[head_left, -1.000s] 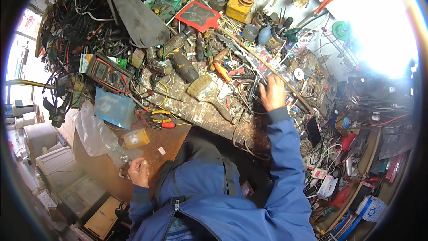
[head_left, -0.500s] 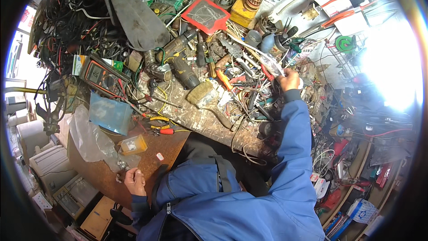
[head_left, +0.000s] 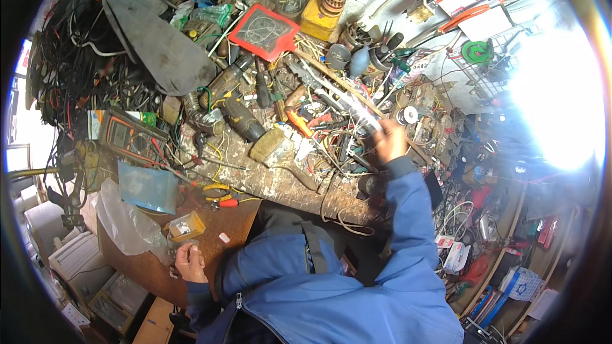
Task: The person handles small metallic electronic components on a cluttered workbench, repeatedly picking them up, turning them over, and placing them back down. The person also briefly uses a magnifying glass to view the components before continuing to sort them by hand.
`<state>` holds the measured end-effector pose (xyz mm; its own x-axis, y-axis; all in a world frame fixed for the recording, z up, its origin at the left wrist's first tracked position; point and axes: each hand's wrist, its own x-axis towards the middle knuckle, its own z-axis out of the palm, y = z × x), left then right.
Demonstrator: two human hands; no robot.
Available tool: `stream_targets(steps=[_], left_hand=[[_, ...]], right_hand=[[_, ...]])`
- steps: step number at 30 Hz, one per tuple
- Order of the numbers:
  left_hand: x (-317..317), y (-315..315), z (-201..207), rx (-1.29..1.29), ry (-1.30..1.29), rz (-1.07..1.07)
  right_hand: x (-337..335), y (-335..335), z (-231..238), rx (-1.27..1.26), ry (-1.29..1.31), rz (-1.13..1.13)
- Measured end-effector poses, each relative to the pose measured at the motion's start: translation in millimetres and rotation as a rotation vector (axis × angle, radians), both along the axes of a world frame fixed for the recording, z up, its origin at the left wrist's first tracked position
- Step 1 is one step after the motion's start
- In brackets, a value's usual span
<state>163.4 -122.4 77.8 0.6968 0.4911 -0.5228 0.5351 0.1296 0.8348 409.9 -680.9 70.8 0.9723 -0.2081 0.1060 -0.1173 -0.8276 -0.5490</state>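
My right hand [head_left: 390, 141] is closed on the lower end of a long, thin, whitish clear strip [head_left: 364, 116], slightly blurred. The strip slants up and left over the cluttered bench; its exact kind I cannot make out. At the lower left, my left hand [head_left: 190, 262] rests by the brown tabletop with its fingers curled together. Whatever they pinch, if anything, is too small to name. Beside those fingers lie a crumpled clear plastic bag [head_left: 124, 220] and a small yellow box [head_left: 186, 226] with a pale top. A small red-and-white tag [head_left: 224, 237] sits right of the box.
Tools crowd the worn bench [head_left: 239, 172]: a brush [head_left: 274, 146], a red fly swatter [head_left: 264, 32], a multimeter [head_left: 131, 135], and red-handled pliers [head_left: 223, 202]. Tangled black cables [head_left: 64, 70] fill the far left. A solder-like spool [head_left: 407, 115] stands past my right hand.
My right hand has come down and left toward me, bringing the whitish strip with it over the bench. The left hand stays almost in place, fingers still curled. The view has shifted slightly.
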Motion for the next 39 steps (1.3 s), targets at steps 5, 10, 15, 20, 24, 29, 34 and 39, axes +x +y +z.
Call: stream_targets(steps=[5, 10, 15, 20, 24, 29, 34, 39], left_hand=[[7.0, -2.9, 0.4, 0.020, 0.013, -0.012], [11.2, -8.2, 3.2, 0.033, -0.012, 0.002], [2.2, -5.8, 4.7, 0.048, -0.054, 0.050], [-20.3, -6.9, 1.1, 0.041, -0.049, 0.107], [-40.9, -7.2, -7.5, 0.054, -0.005, 0.119], [-36.3, -13.8, -0.4, 0.054, 0.017, 0.071], [-17.3, -15.9, 6.8, 0.029, 0.018, 0.067], [-23.5, -10.0, 13.9, 0.054, -0.042, 0.160]], right_hand=[[-27.6, 53.2, -4.5, -0.162, 0.090, 0.242], [-19.9, 48.7, 1.3, -0.226, 0.210, 0.313], [2.6, 104.9, 49.9, -0.239, 0.018, 0.296], [19.0, 161.9, 9.9, -0.075, 0.062, 0.612], [13.6, 218.7, 33.9, 0.065, 0.010, 0.758], [-9.3, 233.2, 24.9, 0.103, 0.133, 0.817], [-30.1, 231.0, 8.5, 0.035, 0.280, 0.905], [-35.2, 254.5, 14.7, 0.201, 0.216, 0.880]])
